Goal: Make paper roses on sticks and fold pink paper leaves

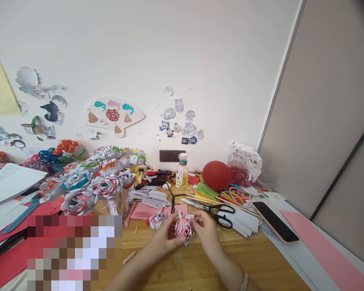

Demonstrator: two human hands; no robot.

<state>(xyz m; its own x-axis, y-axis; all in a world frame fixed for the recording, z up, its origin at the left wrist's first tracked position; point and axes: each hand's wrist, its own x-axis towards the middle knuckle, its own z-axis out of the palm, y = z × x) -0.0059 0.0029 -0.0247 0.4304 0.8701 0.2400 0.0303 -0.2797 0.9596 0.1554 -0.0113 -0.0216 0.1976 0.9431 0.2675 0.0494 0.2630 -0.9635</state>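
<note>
A pink and white paper flower (184,229) is held between my two hands above the wooden table (182,268). My left hand (166,239) wraps round its left side, thumb along the bottom. On the other side, my right hand (204,227) pinches the flower's outer petals at the upper right. Just behind my left hand lies a second, smaller paper flower (157,220). Pink paper strips (145,210) and white folded papers (151,197) lie beyond it. Black-handled scissors (220,213) rest just behind my right hand.
Several finished paper flowers (107,184) crowd the left. A drink bottle (182,171) and a red balloon (216,175) stand at the back. White paper strips (241,222) and a phone (275,222) lie to the right. A blurred patch covers the lower left.
</note>
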